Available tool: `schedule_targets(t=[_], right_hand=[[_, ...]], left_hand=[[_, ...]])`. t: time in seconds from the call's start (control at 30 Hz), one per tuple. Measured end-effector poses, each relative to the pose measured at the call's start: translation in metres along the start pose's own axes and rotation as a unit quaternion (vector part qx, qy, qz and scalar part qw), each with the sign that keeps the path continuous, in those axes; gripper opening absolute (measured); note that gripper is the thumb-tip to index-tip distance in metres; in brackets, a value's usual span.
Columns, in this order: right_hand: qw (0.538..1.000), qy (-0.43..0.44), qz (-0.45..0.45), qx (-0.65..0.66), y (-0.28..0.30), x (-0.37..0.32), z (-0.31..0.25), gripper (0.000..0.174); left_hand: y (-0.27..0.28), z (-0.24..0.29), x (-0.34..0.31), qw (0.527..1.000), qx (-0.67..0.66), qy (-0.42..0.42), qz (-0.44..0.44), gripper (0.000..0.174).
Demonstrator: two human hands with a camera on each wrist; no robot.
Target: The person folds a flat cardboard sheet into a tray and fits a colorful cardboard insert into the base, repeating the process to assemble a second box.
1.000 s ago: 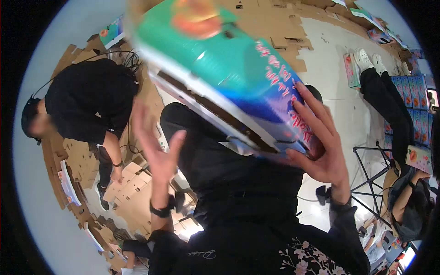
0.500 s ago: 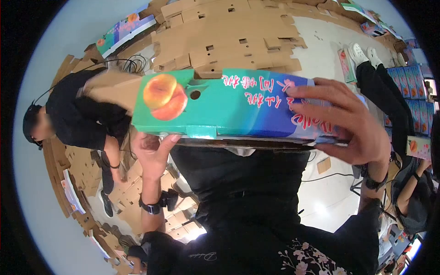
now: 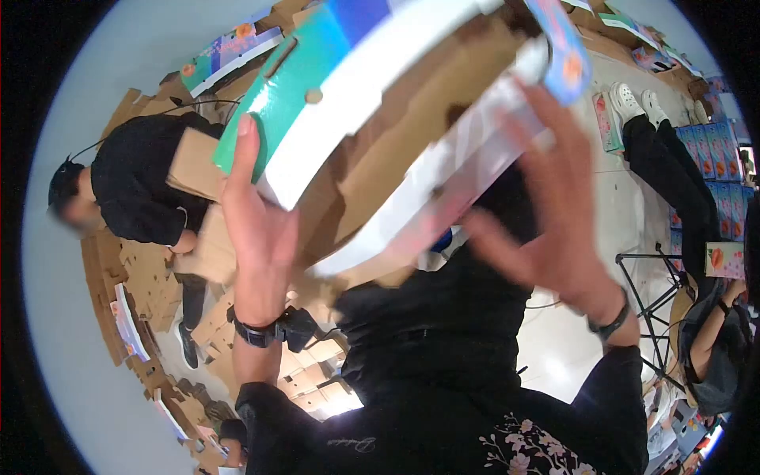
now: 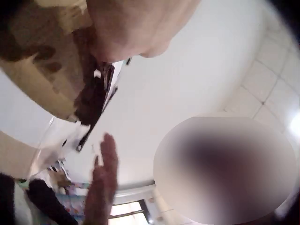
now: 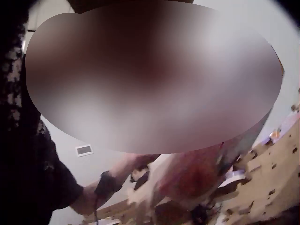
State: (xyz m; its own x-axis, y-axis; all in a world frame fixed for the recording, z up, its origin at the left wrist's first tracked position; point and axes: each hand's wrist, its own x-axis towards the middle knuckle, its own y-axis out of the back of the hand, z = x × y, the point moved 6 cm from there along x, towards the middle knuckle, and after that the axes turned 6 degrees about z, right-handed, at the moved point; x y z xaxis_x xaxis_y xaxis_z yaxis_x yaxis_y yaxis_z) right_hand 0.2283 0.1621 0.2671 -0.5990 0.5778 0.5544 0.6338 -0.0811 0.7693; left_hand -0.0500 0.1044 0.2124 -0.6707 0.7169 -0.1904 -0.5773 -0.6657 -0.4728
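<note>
A printed peach carton (image 3: 317, 119), green, blue and white outside with bare brown cardboard within, hangs tilted before the person, its long side gaping. My left hand (image 3: 261, 218) grips its near left end, one finger lying straight along the green panel. Beside the right part of the carton is my right hand (image 3: 554, 198), motion-blurred, with fingers extended and thumb spread away. In the left wrist view that right hand (image 4: 104, 180) shows straight fingers near the carton's edge. The right wrist view is largely blurred out; a pinkish printed side of the carton (image 5: 192, 176) shows low in it.
Flattened brown cardboard (image 3: 150, 273) covers the floor at left, where another person (image 3: 146, 182) in black bends over. Stacked printed boxes (image 3: 716, 174) stand at far right, near a black folding stand (image 3: 653, 309) and a seated person (image 3: 716, 340).
The carton has turned from its closed-looking peach face to show its gaping inside, and now slants up to the right. My right hand has let go of the carton's right end.
</note>
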Motion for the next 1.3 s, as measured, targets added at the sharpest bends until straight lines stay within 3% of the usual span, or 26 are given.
schedule_targets(t=[0.07, 0.13, 0.17, 0.27, 0.37, 0.4, 0.43, 0.53, 0.6, 0.67, 0.77, 0.87, 0.97, 1.03, 1.13, 1.17, 1.23, 1.3], right_hand=[[0.998, -0.03, -0.044, 0.016, -0.022, -0.008, -0.019, 0.097], [0.999, -0.034, -0.037, -0.015, -0.033, -0.003, -0.02, 0.105], [0.999, -0.026, -0.021, -0.042, -0.036, 0.004, -0.014, 0.108], [0.998, 0.009, 0.05, -0.037, -0.028, 0.015, 0.02, 0.092], [0.992, 0.094, 0.08, -0.033, -0.027, 0.02, 0.057, 0.066], [0.988, 0.12, 0.089, -0.031, -0.026, 0.02, 0.059, 0.058], [0.992, 0.114, 0.057, -0.015, -0.029, 0.021, 0.058, 0.046], [0.992, 0.1, -0.073, 0.038, -0.065, -0.01, 0.064, 0.043], [0.988, 0.096, -0.097, 0.073, -0.089, -0.04, 0.061, 0.042], [0.979, 0.079, -0.153, 0.105, -0.12, -0.076, 0.074, 0.043], [0.967, 0.064, -0.214, 0.124, -0.15, -0.102, 0.084, 0.051], [0.97, -0.005, -0.22, 0.103, -0.145, -0.107, 0.085, 0.058], [0.971, -0.134, -0.184, 0.078, -0.112, -0.114, 0.086, 0.061], [0.955, -0.258, -0.144, 0.024, -0.089, -0.14, 0.101, 0.063], [0.832, -0.474, -0.289, -0.005, -0.065, -0.194, 0.108, 0.07], [0.832, -0.482, -0.262, 0.085, -0.065, -0.205, 0.103, 0.073], [0.809, -0.486, -0.202, 0.263, -0.071, -0.221, 0.092, 0.08], [0.805, -0.49, -0.138, 0.305, -0.071, -0.218, 0.072, 0.085]], left_hand=[[-0.019, -0.007, 0.0, 0.986, -0.124, 0.095, -0.059, 0.037], [-0.033, -0.015, -0.002, 0.929, -0.272, 0.208, -0.143, 0.037], [-0.035, -0.016, -0.002, 0.927, -0.279, 0.209, -0.142, 0.037], [-0.042, -0.018, -0.005, 0.921, -0.301, 0.207, -0.137, 0.035], [-0.034, -0.031, -0.009, 0.938, -0.263, 0.206, -0.093, 0.035], [-0.026, -0.045, -0.01, 0.903, -0.318, 0.253, -0.139, 0.039], [-0.016, -0.062, -0.014, 0.912, -0.297, 0.267, -0.094, 0.04], [0.018, -0.107, -0.04, 0.944, -0.158, 0.29, 0.013, 0.041], [0.039, -0.132, -0.062, 0.941, -0.109, 0.322, 0.002, 0.041], [0.073, -0.173, -0.08, 0.906, -0.134, 0.399, 0.041, 0.041], [0.109, -0.213, -0.092, 0.901, -0.045, 0.427, 0.067, 0.038], [0.114, -0.214, -0.094, 0.876, 0.005, 0.478, -0.056, 0.035], [0.128, -0.172, -0.098, 0.863, 0.287, 0.34, -0.24, 0.036], [0.151, -0.152, -0.104, 0.843, 0.43, 0.257, -0.196, 0.042], [0.179, -0.121, -0.119, 0.764, 0.622, 0.116, -0.124, 0.056], [0.182, -0.114, -0.121, 0.726, 0.677, 0.066, -0.097, 0.061], [0.18, -0.121, -0.128, 0.831, 0.546, 0.054, -0.091, 0.066], [0.17, -0.128, -0.133, 0.914, 0.395, 0.056, -0.07, 0.071]])
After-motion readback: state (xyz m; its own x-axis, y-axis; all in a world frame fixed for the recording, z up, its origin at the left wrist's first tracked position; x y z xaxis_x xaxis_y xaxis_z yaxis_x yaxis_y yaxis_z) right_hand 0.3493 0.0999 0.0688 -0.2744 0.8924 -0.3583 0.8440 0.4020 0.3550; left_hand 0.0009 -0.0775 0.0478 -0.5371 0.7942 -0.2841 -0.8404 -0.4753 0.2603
